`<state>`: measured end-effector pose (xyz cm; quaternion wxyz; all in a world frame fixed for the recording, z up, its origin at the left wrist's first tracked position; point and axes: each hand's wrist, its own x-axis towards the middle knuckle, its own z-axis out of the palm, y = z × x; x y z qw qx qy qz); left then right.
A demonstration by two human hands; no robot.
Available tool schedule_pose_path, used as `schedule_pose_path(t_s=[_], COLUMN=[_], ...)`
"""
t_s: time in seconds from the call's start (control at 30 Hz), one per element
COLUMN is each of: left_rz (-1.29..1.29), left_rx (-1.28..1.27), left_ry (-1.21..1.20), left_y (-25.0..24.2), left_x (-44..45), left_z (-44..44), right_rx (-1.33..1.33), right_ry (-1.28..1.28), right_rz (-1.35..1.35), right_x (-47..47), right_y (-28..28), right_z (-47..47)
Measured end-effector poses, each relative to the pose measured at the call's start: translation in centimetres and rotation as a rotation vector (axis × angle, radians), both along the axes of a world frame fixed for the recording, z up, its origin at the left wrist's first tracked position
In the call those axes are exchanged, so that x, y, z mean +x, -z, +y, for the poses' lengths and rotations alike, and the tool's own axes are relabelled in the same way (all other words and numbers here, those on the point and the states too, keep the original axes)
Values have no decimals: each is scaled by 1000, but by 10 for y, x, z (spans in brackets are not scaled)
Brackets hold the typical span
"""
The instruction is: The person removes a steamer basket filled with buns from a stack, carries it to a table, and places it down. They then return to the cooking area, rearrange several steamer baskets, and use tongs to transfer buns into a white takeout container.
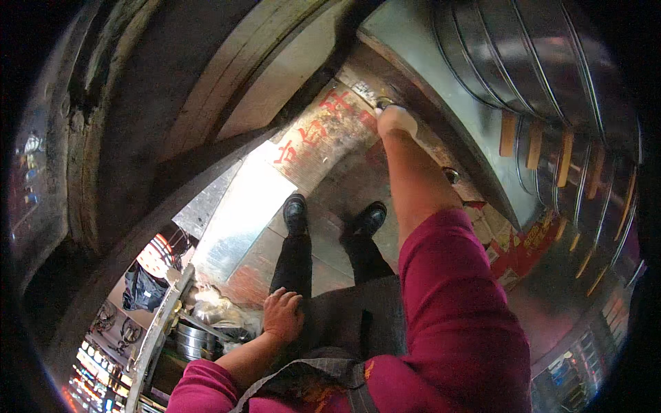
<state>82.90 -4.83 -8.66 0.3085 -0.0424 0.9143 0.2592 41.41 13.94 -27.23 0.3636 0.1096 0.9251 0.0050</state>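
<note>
My right arm stretches down and away, and my right hand is low beside a table edge. A small dark round object shows at its fingertips; whether the hand grips it or only touches it I cannot tell. Under and beside that hand lies a worn brown panel, perhaps cardboard, bearing red writing. My left hand rests on my dark-clad leg, palm down, fingers slightly apart and holding nothing. A grey apron covers my lap.
Stacked metal rings with wooden handles stand on the pale tabletop at right. A large curved brown surface leans in from upper left. Clear plastic bags and a metal pot sit at lower left. Another small round object is below the table edge.
</note>
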Motion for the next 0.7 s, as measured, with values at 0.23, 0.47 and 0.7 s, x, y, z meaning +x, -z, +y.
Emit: schedule_pose_path(t_s=[0.23, 0.47, 0.7], left_rz=[-9, -14, 11], left_rx=[36, 22, -6], left_ry=[-12, -22, 22], left_y=[1, 1, 4], left_x=[-2, 1, -3], left_z=[-4, -5, 0], right_rx=[100, 90, -268], right_ry=[-354, -483, -149], right_rz=[-93, -42, 386], right_x=[-22, -10, 64], right_y=[-17, 4, -66], right_z=[-25, -9, 23])
